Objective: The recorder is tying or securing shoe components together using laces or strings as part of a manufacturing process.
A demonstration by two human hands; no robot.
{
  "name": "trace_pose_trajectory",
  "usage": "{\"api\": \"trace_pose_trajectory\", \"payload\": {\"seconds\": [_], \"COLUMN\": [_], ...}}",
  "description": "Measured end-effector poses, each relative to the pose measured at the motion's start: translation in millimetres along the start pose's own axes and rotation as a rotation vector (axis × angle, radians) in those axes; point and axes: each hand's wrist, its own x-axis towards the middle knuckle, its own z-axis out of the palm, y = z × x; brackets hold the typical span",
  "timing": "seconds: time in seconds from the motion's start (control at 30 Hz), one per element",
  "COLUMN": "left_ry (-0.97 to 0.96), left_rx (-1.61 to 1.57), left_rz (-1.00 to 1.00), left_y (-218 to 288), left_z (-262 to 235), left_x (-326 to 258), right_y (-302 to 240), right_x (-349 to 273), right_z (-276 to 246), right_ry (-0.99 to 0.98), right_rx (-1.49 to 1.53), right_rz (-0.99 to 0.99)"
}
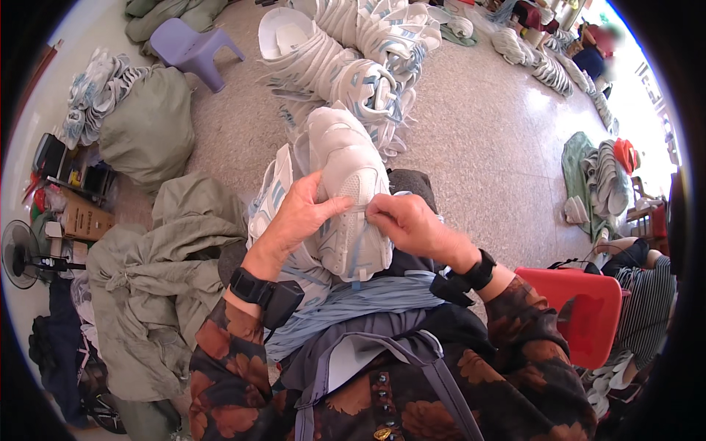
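Note:
A white and grey shoe upper lies over my lap, its toe pointing away from me. My left hand grips its left side, with the thumb pressed on the tongue area. The fingers of my right hand are pinched together at the upper's right edge; whatever is between them is too small to make out. A light blue strip runs down the upper toward its near end. More white and blue uppers rest under and left of my left hand. Across my lap lies a bundle of light blue laces.
Stacked shoe uppers stand on the floor ahead. Green-grey cloth sacks and a purple chair are on the left, with a fan at the edge. A red stool stands near right, beside a person in striped clothing.

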Motion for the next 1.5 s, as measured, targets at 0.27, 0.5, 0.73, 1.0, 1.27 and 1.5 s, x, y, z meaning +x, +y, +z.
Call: {"api": "trace_pose_trajectory", "payload": {"seconds": [0.27,0.5,0.73,1.0,1.27,1.5], "left_ry": [0.046,0.087,0.021,0.603,0.411,0.191], "left_rx": [0.006,0.030,0.052,0.419,0.909,1.124], "left_rz": [0.042,0.084,0.079,0.608,0.844,0.998], "left_y": [1,-8,-3,1,-5,-11], "left_z": [5,0,-2,14,17,32], "left_x": [-1,2,1,-44,-107,-93], "right_y": [-21,-22,-42,-35,-35,-84], "right_x": [-11,-6,9,17,32,69], "right_z": [2,16,17,19,24,4], "right_ry": [0.085,0.090,0.046,0.012,-0.090,0.124], "right_rx": [-0.050,0.008,-0.537,-0.657,-0.811,-0.362], "right_rz": [0.227,0.239,-0.154,-0.093,-0.078,-0.273]}}
